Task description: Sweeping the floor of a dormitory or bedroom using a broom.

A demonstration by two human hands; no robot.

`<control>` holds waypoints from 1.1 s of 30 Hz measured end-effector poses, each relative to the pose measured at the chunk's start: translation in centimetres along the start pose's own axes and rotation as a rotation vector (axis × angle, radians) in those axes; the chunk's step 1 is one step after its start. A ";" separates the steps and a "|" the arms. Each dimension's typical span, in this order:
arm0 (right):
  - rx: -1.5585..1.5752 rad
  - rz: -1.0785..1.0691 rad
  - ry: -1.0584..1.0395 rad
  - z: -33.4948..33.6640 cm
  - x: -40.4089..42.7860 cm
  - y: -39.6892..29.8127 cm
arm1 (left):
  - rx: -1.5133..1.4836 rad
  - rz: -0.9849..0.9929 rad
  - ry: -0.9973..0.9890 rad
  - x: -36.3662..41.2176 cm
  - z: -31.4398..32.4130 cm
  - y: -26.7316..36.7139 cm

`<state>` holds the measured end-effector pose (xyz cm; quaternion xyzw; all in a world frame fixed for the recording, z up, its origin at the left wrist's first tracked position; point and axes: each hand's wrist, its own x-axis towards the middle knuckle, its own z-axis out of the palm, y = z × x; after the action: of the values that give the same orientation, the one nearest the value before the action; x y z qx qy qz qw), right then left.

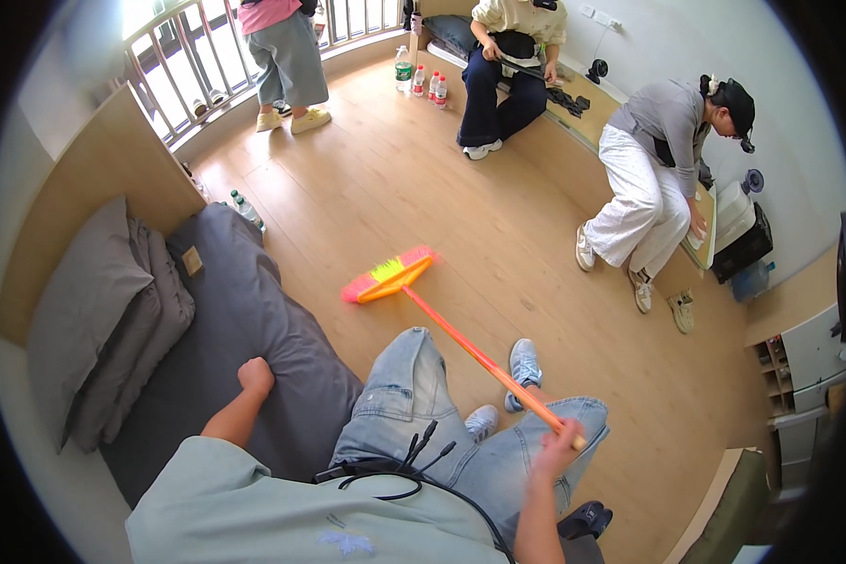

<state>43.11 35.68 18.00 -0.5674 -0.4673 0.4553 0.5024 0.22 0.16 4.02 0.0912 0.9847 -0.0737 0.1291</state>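
Observation:
My right hand (pixel 558 448) grips the end of an orange broom handle (pixel 490 364) above my right knee. The broom's head (pixel 389 275), with pink and yellow bristles and an orange frame, is over the wooden floor (pixel 465 233) in front of my knees; the bristle ends look blurred. My left hand (pixel 256 375) is a closed fist resting on the grey bedding (pixel 289 338) beside me, with nothing seen in it. A small tan square object (pixel 192 261) lies on the same bedding, farther off.
Plastic bottles (pixel 247 210) stand past the bed's corner, and several more (pixel 430 88) near the far platform. One person (pixel 285 63) stands by the railing; two others (pixel 511 77) (pixel 652 169) sit at the right. A loose shoe (pixel 682 311) lies on the floor.

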 end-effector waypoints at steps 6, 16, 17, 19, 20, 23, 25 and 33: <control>-0.027 0.273 -0.625 9.3 -4.2 -0.6 | 0.005 -0.034 0.002 -0.3 -0.5 0.5; -0.006 0.061 -0.475 2.2 2.6 1.7 | -0.023 -0.016 0.009 0.1 1.0 0.2; -0.081 0.060 -0.403 0.4 3.6 0.0 | -0.030 -0.015 0.009 -0.1 1.1 -0.4; -0.037 0.076 -0.228 -3.7 6.2 0.1 | -0.038 -0.014 0.013 -0.2 0.9 -0.4; -0.042 0.077 -0.228 -5.1 6.4 -0.4 | -0.039 -0.002 0.022 -0.3 0.7 -0.4; 0.124 0.132 0.011 -7.4 6.4 -1.0 | -0.045 -0.003 0.024 -0.5 0.6 -0.7; 0.138 0.132 0.098 -7.5 5.6 -0.2 | -0.055 -0.011 0.021 -0.3 0.7 -0.4; 0.062 -0.141 -0.345 5.0 -1.5 0.8 | -0.062 0.020 0.120 0.1 1.5 -0.5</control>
<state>37.99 34.91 16.82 -0.4310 -0.5708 0.5238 0.4626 0.35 -0.53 2.59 0.1015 0.9915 -0.0364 0.0734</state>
